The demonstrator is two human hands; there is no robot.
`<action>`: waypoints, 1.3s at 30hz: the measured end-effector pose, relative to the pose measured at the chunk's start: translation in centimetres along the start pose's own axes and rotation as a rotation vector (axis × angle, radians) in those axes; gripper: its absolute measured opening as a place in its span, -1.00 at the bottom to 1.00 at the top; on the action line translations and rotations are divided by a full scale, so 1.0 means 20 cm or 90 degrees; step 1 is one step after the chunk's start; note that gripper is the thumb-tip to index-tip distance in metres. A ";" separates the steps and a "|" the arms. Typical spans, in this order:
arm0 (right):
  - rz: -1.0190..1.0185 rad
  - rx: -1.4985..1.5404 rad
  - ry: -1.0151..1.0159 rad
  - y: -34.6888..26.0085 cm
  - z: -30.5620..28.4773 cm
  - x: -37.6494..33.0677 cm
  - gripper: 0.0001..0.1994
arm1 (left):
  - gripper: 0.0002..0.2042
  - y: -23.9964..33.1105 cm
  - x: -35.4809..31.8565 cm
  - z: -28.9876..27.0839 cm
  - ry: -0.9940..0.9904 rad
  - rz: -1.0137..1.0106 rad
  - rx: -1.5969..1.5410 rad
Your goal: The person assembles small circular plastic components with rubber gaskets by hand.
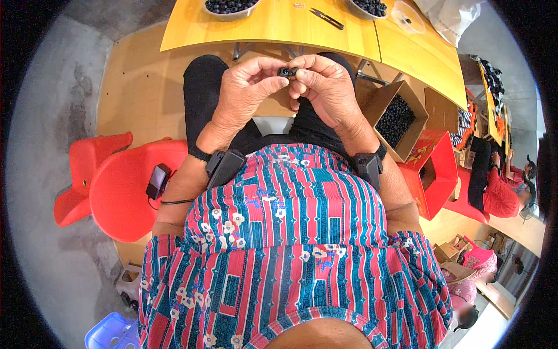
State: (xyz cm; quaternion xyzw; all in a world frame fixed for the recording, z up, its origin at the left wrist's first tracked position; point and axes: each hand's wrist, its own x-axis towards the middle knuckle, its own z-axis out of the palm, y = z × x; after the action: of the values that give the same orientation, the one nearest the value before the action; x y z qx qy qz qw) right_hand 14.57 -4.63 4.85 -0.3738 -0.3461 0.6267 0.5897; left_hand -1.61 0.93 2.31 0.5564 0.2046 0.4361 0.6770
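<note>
A small black ring-like piece (287, 72) is pinched between the fingertips of both hands, over my lap and just short of the table's edge. My left hand (249, 87) has thumb and forefinger closed on its left end. From the other side, my right hand (329, 87) grips it with thumb and forefinger, its other fingers curled beneath. Whether it is one piece or two joined together is too small to tell. On the table lies a pair of black thread snips (328, 18), out beyond my hands.
The yellow table (290, 32) holds two bowls of small black pieces, a left bowl (229, 14) and a right bowl (367, 14), plus a clear lid (408, 17). At right stand an open cardboard box (410, 136) of black pieces and a red box (439, 174). Red chairs (122, 192) stand left.
</note>
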 end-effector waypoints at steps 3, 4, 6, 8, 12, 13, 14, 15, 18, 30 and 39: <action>-0.006 0.019 0.003 0.00 0.00 0.00 -0.86 | -0.80 0.00 0.00 -0.01 -0.008 0.016 0.032; -0.015 0.032 -0.002 0.00 -0.01 0.00 -0.87 | -0.80 0.01 0.01 -0.01 -0.004 0.023 0.041; -0.032 0.024 0.000 0.00 -0.01 0.00 -0.88 | -0.80 0.02 0.01 -0.01 0.002 0.031 0.049; -0.048 0.015 0.000 0.01 -0.01 0.00 -0.88 | -0.80 0.03 0.00 -0.01 0.008 0.034 0.080; -0.061 0.012 -0.007 0.00 0.01 0.00 -0.87 | -0.79 0.01 0.00 -0.01 0.001 0.049 0.035; -0.064 0.004 -0.003 0.00 0.01 0.00 -0.87 | -0.79 0.00 0.00 -0.01 -0.003 0.050 0.024; -0.062 0.002 -0.005 0.00 0.02 0.00 -0.87 | -0.79 0.00 0.00 -0.01 -0.007 0.050 0.013; -0.078 -0.003 0.002 0.01 0.03 0.00 -0.87 | -0.79 0.01 0.00 -0.01 -0.003 0.051 0.012; -0.084 -0.036 0.018 0.01 0.04 0.00 -0.87 | -0.79 0.01 0.00 -0.02 -0.020 0.023 -0.020; -0.104 -0.290 0.018 -0.01 0.05 0.01 -0.90 | -0.76 -0.01 0.00 -0.01 -0.050 0.021 -0.089; -0.095 -0.277 0.025 -0.03 0.05 0.03 -0.92 | -0.80 -0.05 0.00 0.01 -0.010 -0.018 -0.112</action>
State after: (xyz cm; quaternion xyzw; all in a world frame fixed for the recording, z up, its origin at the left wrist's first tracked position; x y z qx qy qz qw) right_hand 13.97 -4.07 5.79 -0.4775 -0.4886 0.4845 0.5463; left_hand -1.07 0.71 1.42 0.4953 0.1675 0.4385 0.7310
